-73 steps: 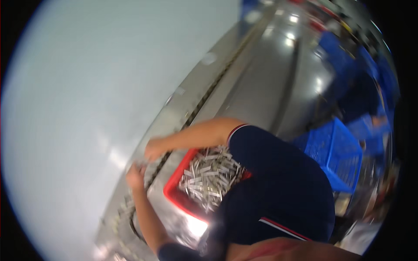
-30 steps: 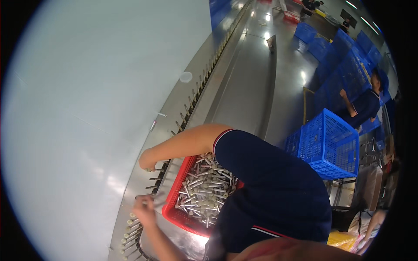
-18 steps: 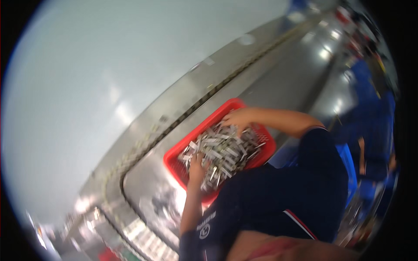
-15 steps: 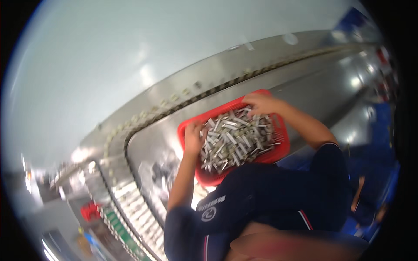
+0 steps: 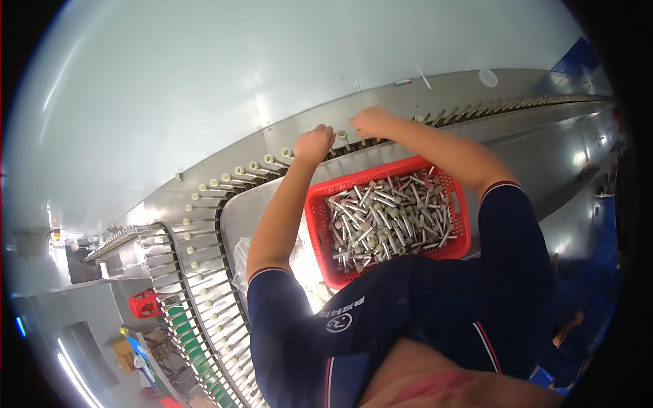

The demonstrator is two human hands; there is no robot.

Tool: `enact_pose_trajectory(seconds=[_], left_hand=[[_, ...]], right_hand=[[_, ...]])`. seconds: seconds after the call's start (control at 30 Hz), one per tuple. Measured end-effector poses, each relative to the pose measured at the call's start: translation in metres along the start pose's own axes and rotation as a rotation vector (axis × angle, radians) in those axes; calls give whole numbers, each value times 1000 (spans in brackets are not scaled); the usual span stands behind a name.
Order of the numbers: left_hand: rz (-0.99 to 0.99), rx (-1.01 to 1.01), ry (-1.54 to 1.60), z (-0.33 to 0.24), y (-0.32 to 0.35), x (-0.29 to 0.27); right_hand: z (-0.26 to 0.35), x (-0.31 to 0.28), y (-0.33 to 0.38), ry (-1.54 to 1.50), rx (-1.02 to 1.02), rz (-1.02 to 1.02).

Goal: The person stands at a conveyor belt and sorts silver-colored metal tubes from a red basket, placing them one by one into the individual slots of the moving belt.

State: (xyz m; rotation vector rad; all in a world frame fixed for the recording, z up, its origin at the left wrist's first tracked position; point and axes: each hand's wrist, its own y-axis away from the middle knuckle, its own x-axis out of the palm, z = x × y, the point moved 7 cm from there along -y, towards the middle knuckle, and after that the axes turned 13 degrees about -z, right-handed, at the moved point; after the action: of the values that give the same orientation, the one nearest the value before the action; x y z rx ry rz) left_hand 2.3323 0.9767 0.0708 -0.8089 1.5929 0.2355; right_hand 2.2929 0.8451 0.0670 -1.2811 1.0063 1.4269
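My left hand (image 5: 316, 144) is over the conveyor chain, its fingers closed; what they hold, if anything, is hidden. Just to its right and a little farther off, my right hand (image 5: 373, 122) is closed too, fingertips down by the chain. Between the two stands a small part with a pale ring-shaped head (image 5: 343, 138) on a thin stem. A red plastic basket (image 5: 466, 224) sits below my hands, against my body. It holds a heap of loose silvery metal rods with pale heads (image 5: 384, 217).
The conveyor chain (image 5: 219, 224) curves from the left around to the far right, carrying rows of ring-headed parts. A clear plastic bag (image 5: 241, 265) lies left of the basket. Loose bits and a round translucent disc (image 5: 488, 77) lie on the far ledge. Another person's arm (image 5: 568, 330) shows at lower right.
Both hands have left the basket and moved up and away to the conveyor chain. The basket now sits lower and further right in view, and the picture is sharper.
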Motion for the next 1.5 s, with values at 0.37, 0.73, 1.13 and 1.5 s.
enact_pose_trajectory(seconds=[0.37, 0.73, 1.13, 1.5], left_hand=[[-44, 87, 511, -86, 52, -103], [-130, 197, 12, -98, -32, -10], [102, 245, 153, -139, 22, -25], [-137, 59, 302, -123, -98, -28]], right_hand=[[-3, -87, 101, -434, -4, -89], [-137, -48, 112, 75, 111, -565], [-104, -46, 184, -518, 343, -353], [-182, -55, 148, -986, 639, -837]])
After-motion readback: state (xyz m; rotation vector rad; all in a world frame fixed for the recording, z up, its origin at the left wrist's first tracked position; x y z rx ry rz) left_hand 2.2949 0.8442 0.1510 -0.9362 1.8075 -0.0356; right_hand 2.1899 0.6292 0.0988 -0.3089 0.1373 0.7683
